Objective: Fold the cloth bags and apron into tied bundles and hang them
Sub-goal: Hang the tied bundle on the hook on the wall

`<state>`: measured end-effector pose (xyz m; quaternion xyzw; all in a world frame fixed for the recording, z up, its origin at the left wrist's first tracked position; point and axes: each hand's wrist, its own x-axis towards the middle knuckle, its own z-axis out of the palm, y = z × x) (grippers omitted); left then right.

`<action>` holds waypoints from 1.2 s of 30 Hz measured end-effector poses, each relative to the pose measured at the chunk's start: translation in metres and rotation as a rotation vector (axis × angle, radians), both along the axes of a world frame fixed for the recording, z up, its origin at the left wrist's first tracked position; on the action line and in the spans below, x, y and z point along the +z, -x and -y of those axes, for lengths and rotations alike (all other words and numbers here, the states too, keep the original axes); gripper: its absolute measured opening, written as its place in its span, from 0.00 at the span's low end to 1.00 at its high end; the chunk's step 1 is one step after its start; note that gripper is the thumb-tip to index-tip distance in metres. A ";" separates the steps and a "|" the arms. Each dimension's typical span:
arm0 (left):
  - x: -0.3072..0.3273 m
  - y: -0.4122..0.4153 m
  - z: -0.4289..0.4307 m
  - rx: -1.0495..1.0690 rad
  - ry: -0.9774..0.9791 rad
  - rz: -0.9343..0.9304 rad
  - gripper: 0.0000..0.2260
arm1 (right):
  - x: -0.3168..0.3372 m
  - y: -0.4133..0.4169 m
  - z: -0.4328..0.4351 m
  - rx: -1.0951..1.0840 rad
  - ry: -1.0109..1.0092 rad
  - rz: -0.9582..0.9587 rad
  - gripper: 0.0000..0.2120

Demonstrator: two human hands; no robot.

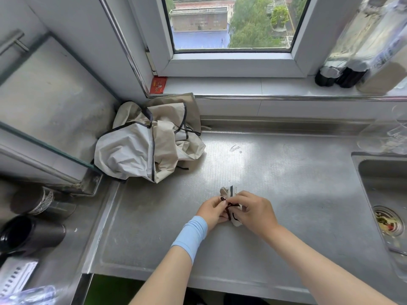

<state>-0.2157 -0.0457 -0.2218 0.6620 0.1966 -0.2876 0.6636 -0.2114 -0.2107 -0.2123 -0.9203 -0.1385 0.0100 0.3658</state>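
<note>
**A:** How far along is it?

**B:** One small folded bundle (228, 191) sits low and centre in the frame on the table (275, 172), between both hands. A dark red cord (230, 206) crosses it, with a loop showing on its left side.

**A:** So it's being tied?

**B:** I judge so. The left hand (211, 209), with a pale blue sleeve (190, 235) at the wrist, has its grip pinched on the cord at the loop. The right hand (255, 211) has its grip closed on the cord at the bundle's other side. Fingers cover the knot, so I cannot tell if it is finished.

**A:** And the rest?

**B:** Up and to the left, well apart from the hands, a crumpled heap of beige cloth (149, 142) with dark edging lies in the table's corner below the window sill (242, 86). It is unfolded and untied. I cannot tell which pieces in it are bags and which the apron.

**A:** Anything hung?

**B:** Nothing hung shows, and no hook is in view. By my reckoning it is early: one bundle is nearly tied, the heap is yet to fold, and all the hanging is to come.

**A:** What's further out?

**B:** A sink (374, 183) at the right edge and dark tumblers (30, 234) at lower left.
</note>
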 end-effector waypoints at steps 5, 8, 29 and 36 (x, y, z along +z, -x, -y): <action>0.002 -0.004 -0.004 0.002 0.017 -0.066 0.10 | 0.002 -0.011 0.002 0.007 -0.020 -0.152 0.03; 0.007 -0.003 -0.005 0.053 0.112 -0.102 0.07 | 0.004 -0.014 0.004 0.058 0.047 -0.094 0.02; 0.001 0.002 0.023 0.595 0.312 -0.342 0.08 | 0.026 -0.024 -0.013 0.409 0.749 0.211 0.12; -0.004 0.003 0.022 0.522 0.169 -0.230 0.07 | 0.036 -0.024 -0.003 0.231 0.598 -0.288 0.18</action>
